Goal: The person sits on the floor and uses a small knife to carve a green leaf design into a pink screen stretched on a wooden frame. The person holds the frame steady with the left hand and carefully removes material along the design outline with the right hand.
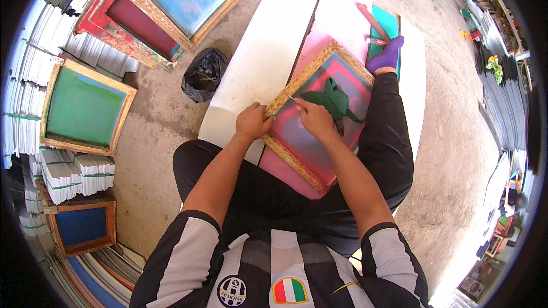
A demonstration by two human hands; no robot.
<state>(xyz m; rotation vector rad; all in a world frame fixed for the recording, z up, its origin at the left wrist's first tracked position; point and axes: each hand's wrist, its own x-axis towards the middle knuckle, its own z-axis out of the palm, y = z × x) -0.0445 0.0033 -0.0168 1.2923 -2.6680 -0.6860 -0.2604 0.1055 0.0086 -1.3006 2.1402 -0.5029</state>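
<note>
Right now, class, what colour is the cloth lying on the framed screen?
Dark green: the cloth shows best in the head view, near the right hand.

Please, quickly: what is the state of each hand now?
Left hand: closed on the edge of the wooden screen-printing frame.
Right hand: closed, holding a thin tool; its exact kind is unclear.
</note>
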